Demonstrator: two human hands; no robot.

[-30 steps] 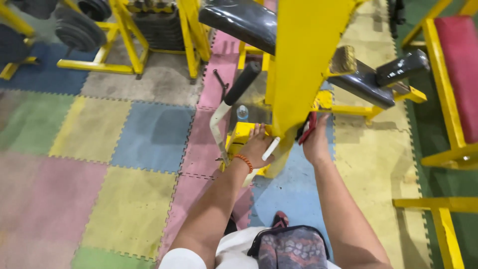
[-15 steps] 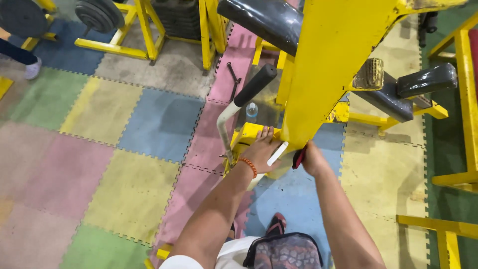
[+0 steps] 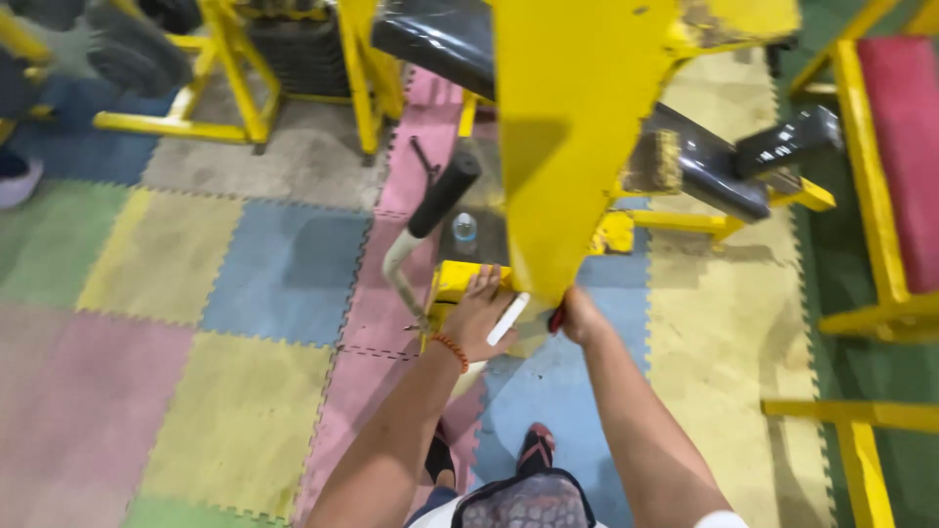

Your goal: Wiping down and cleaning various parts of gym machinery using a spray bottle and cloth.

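Note:
My left hand (image 3: 476, 315), with an orange bracelet at the wrist, rests flat on the yellow base (image 3: 453, 279) of a gym machine and holds a small white stick-like object (image 3: 508, 319). My right hand (image 3: 579, 315) is closed on a red-and-black tool (image 3: 557, 318) pressed against the lower tip of the big yellow steel plate (image 3: 567, 137). The plate hides the tool's working end. A curved white lever with a black foam grip (image 3: 441, 196) rises just left of my left hand.
A plastic water bottle (image 3: 465, 228) stands on the floor behind the base. Black padded rests (image 3: 709, 176) and yellow frames (image 3: 230, 78) surround me. A red bench (image 3: 905, 147) is at right. Coloured foam mats cover the floor. My sandalled feet (image 3: 533, 450) are below.
My right hand drew in closer under the plate's tip, so less of the red tool shows. The view shifted and my left hand stayed on the base.

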